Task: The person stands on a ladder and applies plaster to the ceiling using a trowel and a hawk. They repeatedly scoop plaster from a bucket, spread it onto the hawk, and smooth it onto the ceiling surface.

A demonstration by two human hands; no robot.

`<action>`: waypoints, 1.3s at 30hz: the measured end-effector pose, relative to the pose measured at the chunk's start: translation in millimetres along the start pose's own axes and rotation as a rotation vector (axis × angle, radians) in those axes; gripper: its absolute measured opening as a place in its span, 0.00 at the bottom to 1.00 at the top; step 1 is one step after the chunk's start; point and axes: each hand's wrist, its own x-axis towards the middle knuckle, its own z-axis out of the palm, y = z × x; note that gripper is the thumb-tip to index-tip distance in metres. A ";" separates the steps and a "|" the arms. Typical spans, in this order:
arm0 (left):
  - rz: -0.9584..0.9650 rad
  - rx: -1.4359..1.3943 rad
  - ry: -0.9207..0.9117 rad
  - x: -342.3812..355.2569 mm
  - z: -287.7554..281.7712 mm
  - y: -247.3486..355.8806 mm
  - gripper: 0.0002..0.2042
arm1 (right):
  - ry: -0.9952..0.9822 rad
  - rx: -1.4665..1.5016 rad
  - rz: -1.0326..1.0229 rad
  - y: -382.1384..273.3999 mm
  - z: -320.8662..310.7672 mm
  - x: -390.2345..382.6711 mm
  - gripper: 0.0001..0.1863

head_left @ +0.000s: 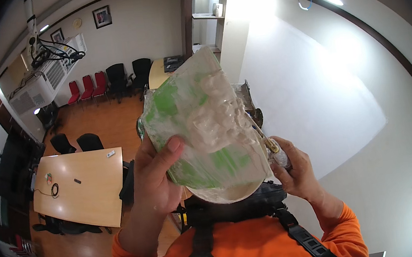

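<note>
My left hand (157, 173) grips a flat green board (165, 100) by its lower left edge, with the thumb lying on top. Pale, wet putty (210, 123) is smeared across the board and heaped thickest toward its right side. In my right hand (297, 168) is a putty knife (278, 154), its whitish handle smeared with putty and its metal part running up along the board's right edge. The knife's blade is mostly hidden. Below the board shows the rim of a round putty-coated container (229, 194); the board covers most of it.
A smooth white wall (309, 90) rises close on my right. Down to the left stands a wooden table (82, 190) with black chairs round it. A projector (48, 78) hangs at upper left. Red chairs (88, 85) line the far wall, beside a desk (159, 71).
</note>
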 end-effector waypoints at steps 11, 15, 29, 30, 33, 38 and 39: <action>0.027 -0.051 0.113 1.4 4.2 -5.5 0.22 | -0.007 0.199 0.142 -4.4 -3.2 1.2 0.24; -0.020 -0.099 0.054 -0.5 15.6 -5.5 0.21 | -0.034 0.221 0.162 3.8 -1.3 0.7 0.23; -0.061 -0.126 0.095 -1.7 4.4 -3.1 0.18 | 0.058 -0.255 -0.221 2.7 8.0 19.2 0.28; -0.063 -0.120 0.092 -1.2 1.4 -2.2 0.18 | 0.064 -0.290 -0.238 2.8 7.3 20.0 0.29; -0.113 -0.133 0.064 -1.8 -3.6 2.1 0.18 | 0.055 -0.345 -0.282 9.6 1.1 21.0 0.31; -0.108 -0.061 0.052 -5.1 -17.4 -0.4 0.22 | 0.055 -0.472 -0.275 12.8 -11.1 20.1 0.31; -0.100 -0.072 0.045 -4.9 -18.7 0.1 0.22 | 0.062 -0.495 -0.264 13.2 -13.8 19.9 0.30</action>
